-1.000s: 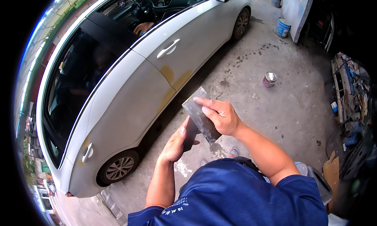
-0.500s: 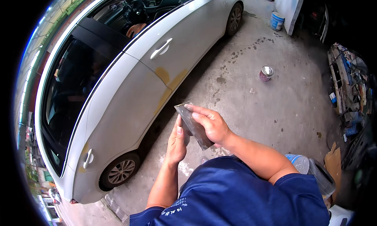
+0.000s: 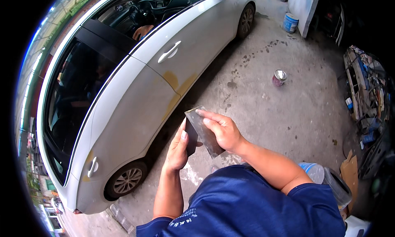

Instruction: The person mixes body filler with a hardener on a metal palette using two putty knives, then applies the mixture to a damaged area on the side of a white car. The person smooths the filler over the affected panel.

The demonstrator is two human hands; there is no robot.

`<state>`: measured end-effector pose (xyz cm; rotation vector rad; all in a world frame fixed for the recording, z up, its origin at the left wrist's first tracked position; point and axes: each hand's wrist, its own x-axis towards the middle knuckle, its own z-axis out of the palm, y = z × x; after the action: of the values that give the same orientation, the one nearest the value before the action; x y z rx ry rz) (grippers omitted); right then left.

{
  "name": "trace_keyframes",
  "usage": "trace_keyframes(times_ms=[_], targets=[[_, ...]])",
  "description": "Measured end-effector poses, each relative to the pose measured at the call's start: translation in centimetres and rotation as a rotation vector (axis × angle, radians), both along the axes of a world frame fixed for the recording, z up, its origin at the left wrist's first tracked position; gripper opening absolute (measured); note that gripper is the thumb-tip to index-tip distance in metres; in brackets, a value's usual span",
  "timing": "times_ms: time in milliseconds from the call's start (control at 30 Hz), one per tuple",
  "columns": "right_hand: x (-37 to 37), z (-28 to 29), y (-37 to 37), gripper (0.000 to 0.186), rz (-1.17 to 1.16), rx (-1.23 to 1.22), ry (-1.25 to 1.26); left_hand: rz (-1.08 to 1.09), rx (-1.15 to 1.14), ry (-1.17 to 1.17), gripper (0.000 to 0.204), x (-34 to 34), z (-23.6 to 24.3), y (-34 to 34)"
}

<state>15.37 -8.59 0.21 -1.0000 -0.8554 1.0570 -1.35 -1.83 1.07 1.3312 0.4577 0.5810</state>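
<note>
We hold two flat pieces in the air over the floor [image 3: 304,117], just off the lower edge of the white car [image 3: 123,101]. Our right hand [image 3: 225,133] grasps the grey plate [image 3: 204,135], thumb on its near face and forefinger stretched toward its top edge. Our left hand [image 3: 177,152] has the dark pad [image 3: 191,140] against its palm, thumb along it; most of the other fingers are hidden, so we cannot say how firm that hold is. The pieces are close at their top corners; whether they touch is unclear.

The plate's lower end juts beyond our fingers, so a knock from the pad could, we judge, twist it out of our grasp. Leaning too near the car might let the plate's corner scrape its side by the yellow patches [image 3: 169,77]. A careless step forward and right could upset the tin [image 3: 279,78], well apart from the car's lower edge.
</note>
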Motion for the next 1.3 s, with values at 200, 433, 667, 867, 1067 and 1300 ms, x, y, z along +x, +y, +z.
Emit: trace_keyframes(times_ms=[200,433,667,867,1067,1300], targets=[[-1.2,-1.1,-1.0,0.033,-0.111,0.132,-0.361,0.037,-0.168,-0.051,0.063,0.3,0.9,0.2],[0.5,-0.9,-1.5,0.030,-0.188,0.208,-0.542,0.025,-0.356,-0.068,0.074,-0.1,2.6,1.3],[5.1,2.3,1.2,0.032,0.031,0.101,-0.087,-0.360,-0.413,0.001,0.078,-1.1,1.8,1.9],[6.8,0.5,-2.8,0.045,0.626,-0.132,0.141,-0.532,-0.659,-0.259,0.070,-2.3,0.3,2.8],[6.9,4.6,1.8,0.051,0.651,0.086,0.413,-0.573,-0.675,-0.083,0.069,-0.9,-0.4,1.8],[8.7,1.6,1.0,0.027,0.086,-0.046,-0.804,-0.350,-0.629,-0.130,0.067,-1.5,0.1,1.9]])
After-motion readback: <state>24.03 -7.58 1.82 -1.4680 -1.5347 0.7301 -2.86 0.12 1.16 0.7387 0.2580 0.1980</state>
